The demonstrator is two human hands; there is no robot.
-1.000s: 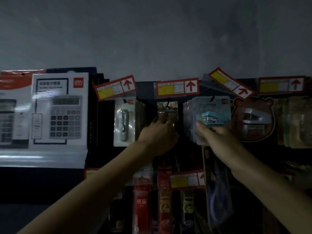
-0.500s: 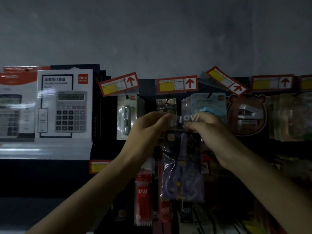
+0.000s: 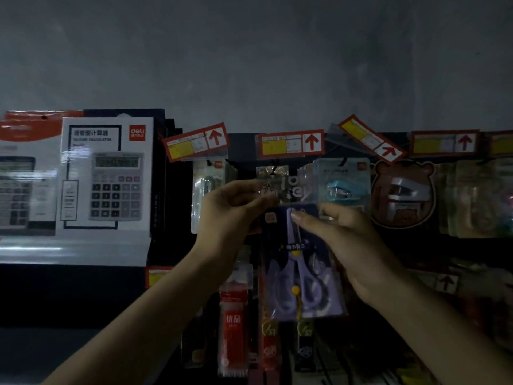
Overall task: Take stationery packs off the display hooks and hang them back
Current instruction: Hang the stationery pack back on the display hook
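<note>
The calculator box (image 3: 107,176) stands at the far left, well apart from the hands. The left hand (image 3: 230,209) pinches the clear top strip of the scissors pack (image 3: 299,262), which hangs upright just under the middle price tag (image 3: 290,143). The red refill pack (image 3: 233,323) is just beside its lower left edge. The right hand (image 3: 341,234) grips the pack's right edge, with one fingertip on the front. The blue stapler pack (image 3: 344,187) is near the upper right corner. Above the tags there is only grey wall (image 3: 263,65). Half a second ago both hands pinched the top strip; now the right hand has come lower.
</note>
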